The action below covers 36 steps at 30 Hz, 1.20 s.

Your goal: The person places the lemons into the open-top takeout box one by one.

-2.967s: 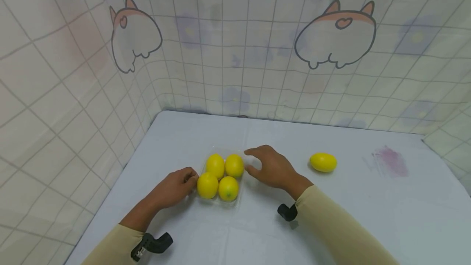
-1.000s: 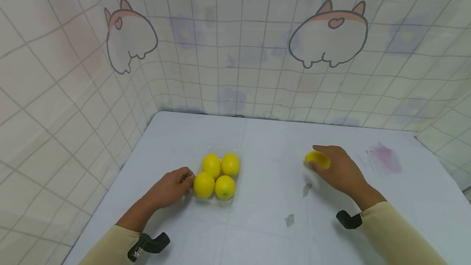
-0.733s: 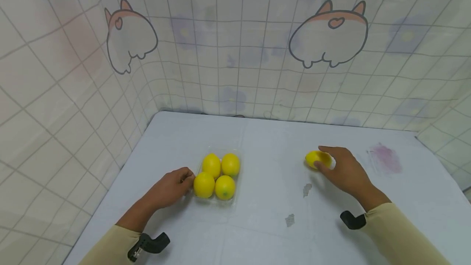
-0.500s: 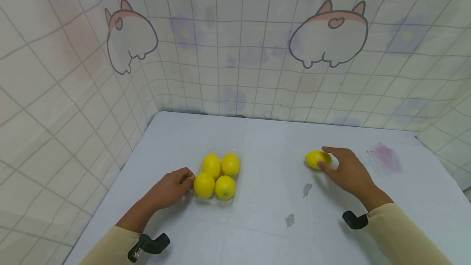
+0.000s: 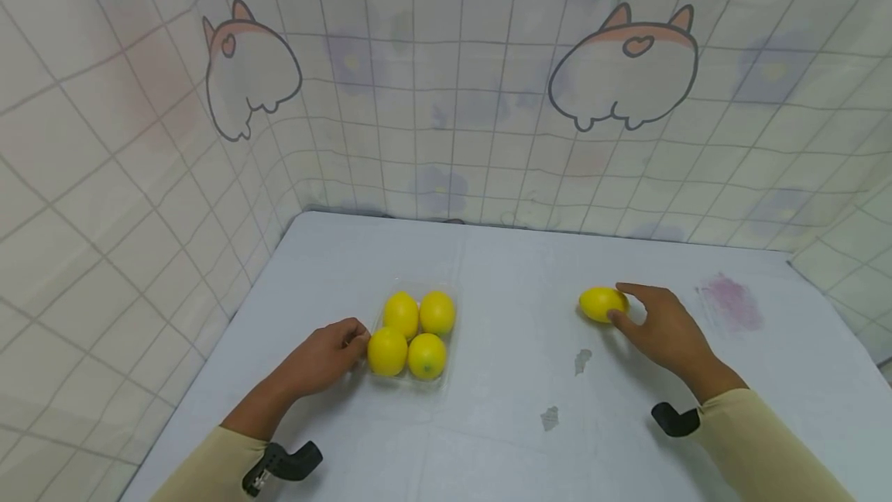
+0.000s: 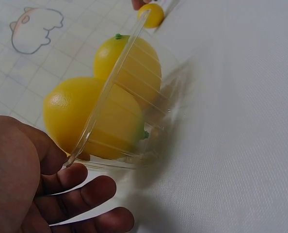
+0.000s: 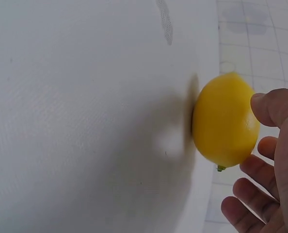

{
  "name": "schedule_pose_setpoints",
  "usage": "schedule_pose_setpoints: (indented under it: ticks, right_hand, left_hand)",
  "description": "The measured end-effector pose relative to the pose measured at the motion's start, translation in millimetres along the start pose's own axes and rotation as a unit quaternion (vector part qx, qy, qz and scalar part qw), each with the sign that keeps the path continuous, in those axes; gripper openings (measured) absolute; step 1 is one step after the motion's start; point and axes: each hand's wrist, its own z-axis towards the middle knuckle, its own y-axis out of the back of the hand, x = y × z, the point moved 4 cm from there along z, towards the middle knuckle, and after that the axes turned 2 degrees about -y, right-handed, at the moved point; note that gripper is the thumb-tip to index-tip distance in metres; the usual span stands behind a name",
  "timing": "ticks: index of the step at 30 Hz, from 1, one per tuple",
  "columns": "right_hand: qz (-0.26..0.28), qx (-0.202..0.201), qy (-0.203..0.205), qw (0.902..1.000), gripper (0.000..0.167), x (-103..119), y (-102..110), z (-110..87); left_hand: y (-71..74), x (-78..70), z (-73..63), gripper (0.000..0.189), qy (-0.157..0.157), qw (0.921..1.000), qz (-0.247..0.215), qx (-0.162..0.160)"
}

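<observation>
My left hand [image 5: 333, 355] pinches the left rim of a clear plastic container [image 5: 411, 381] between thumb and forefinger; the other fingers hang below the rim in the left wrist view. Several lemons [image 5: 401, 314] fill the container, yellow with small green stem ends. To the right, a single lemon [image 5: 601, 304] lies on its side on the table. Its right end is beside my right hand [image 5: 665, 329], whose thumb and fingers are spread apart. In the right wrist view, the thumb tip overlaps the edge of this lemon [image 7: 226, 121], and the fingers are loosely bent below it.
A white cloth covers the table [image 5: 502, 440]. Two grey worn patches [image 5: 550, 418] mark it between the hands, and a pink stain [image 5: 732, 302] lies right of the right hand. A grid-patterned curtain [image 5: 446, 99] with cartoon prints hangs behind and at the sides.
My right hand has gone from beside the container to the single lemon, covered it, then drawn back rightward with the grip loosened. The left hand stays at the rim.
</observation>
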Motion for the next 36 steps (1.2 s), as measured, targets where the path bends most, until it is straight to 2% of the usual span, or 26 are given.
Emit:
schedule_pose_setpoints:
  ticks: [12, 24, 30, 36]
  right_hand:
    - [0.007, 0.004, -0.016, 0.9998, 0.064, -9, -5, 3.1]
    - [0.0, -0.046, 0.015, 0.9988, 0.054, -10, -7, 1.5]
    - [0.007, -0.032, 0.016, 0.9993, 0.055, -9, -7, 3.1]
    - [0.03, -0.01, 0.0, 0.9995, 0.067, -9, -11, 6.8]
  left_hand:
    - [0.0, -0.9, -0.3, 0.015, 0.006, 1.0, -0.005, 0.001]
    - [0.1, -2.6, -0.6, 0.013, 0.005, 0.9999, -0.012, -0.001]
    - [0.7, -3.0, -1.4, 0.013, 0.001, 0.9999, -0.014, 0.001]
    - [-0.2, -3.0, -0.4, 0.013, 0.004, 0.9999, -0.013, 0.001]
